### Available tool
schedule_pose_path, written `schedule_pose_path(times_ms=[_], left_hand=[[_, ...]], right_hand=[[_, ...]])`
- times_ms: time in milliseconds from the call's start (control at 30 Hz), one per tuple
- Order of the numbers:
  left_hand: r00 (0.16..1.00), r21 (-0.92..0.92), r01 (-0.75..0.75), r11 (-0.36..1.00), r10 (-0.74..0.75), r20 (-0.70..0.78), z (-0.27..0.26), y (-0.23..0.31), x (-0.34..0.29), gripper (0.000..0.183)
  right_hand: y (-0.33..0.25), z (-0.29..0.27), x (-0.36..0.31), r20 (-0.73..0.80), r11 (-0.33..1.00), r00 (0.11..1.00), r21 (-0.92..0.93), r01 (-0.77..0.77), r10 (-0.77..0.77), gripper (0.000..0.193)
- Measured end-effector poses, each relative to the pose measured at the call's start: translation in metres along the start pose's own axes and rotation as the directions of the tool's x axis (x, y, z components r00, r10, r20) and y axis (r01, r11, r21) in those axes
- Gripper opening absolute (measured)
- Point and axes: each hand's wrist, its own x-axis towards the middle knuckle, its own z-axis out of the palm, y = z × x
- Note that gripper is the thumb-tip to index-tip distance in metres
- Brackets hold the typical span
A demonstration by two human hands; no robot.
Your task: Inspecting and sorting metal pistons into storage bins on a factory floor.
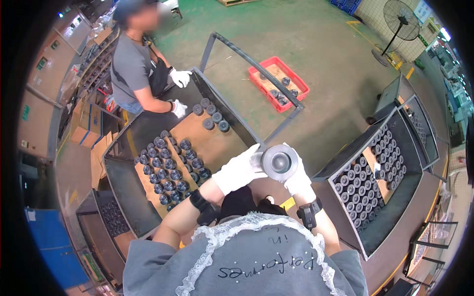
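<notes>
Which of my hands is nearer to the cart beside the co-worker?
Left. Your left hand is beside the right corner of the cart; your right hand is farther right, beyond the round part.

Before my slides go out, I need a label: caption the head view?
Gloved left hand and right hand hold a round grey part; a co-worker stands beside the left cart.

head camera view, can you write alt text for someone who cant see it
Gloved left hand and right hand hold a round grey part. A left cart and right cart carry many round parts; a co-worker stands at the left cart, and a red crate sits on the floor.
</notes>
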Motion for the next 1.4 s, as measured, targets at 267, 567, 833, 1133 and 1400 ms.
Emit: schedule_pose_path(times_ms=[267, 567, 833, 1133, 1400], left_hand=[[0.965, 0.177, -0.214, 0.961, 0.179, 0.192, 0.002, 0.034, 0.019, 0.069], [0.985, -0.634, -0.144, 0.76, 0.052, -0.162, -0.004, 0.105, 0.044, 0.045], [0.95, -0.33, -0.31, 0.892, 0.276, -0.146, -0.003, 0.11, 0.03, 0.061], [0.968, -0.584, -0.243, 0.774, 0.155, -0.197, 0.018, 0.063, 0.01, 0.043], [0.979, -0.973, -0.019, 0.229, 0.203, 0.028, 0.019, 0.023, 0.023, 0.04]], right_hand=[[-0.039, 0.01, -0.031, 0.012, 0.962, 0.997, 0.261, -0.079, 0.078, 0.036], [-0.047, 0.044, -0.078, 0.494, 0.779, 0.869, 0.539, -0.322, 0.017, 0.075], [-0.066, 0.076, -0.093, 0.512, 0.509, 0.857, 0.725, -0.465, 0.055, 0.088], [-0.067, 0.064, -0.062, 0.244, 0.86, 0.943, 0.505, 0.075, -0.225, 0.08], [-0.056, 0.086, -0.08, 0.044, 0.493, 0.688, -0.664, 0.562, -0.724, 0.105]])
